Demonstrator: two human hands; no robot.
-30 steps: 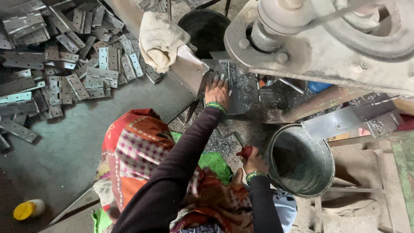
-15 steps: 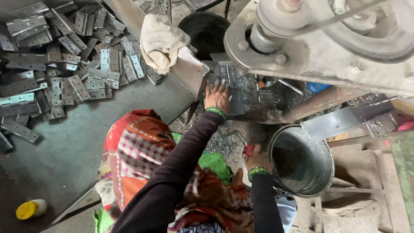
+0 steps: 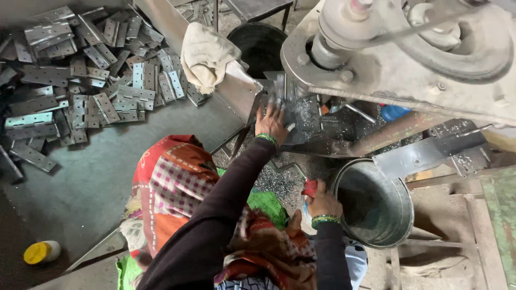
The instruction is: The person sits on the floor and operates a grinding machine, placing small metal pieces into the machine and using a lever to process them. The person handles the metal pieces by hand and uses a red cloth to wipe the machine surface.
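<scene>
Left hand (image 3: 271, 122) fingertips blurred against metal plate (image 3: 301, 115), right hand (image 3: 321, 201) grip on red cloth (image 3: 309, 187) partly hidden

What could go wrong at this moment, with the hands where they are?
The left hand lies bare on the metal plate under the machine head, among shavings: cuts or a crush seem possible. The right hand grips a red cloth beside the bucket; loose fabric might snag.

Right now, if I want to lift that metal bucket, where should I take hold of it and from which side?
Grip the metal bucket by its near rim, coming from above on the side by the right hand, which rests beside it. It stands upright with its mouth open; the far rim sits under a flat metal plate, and no handle shows.
</scene>
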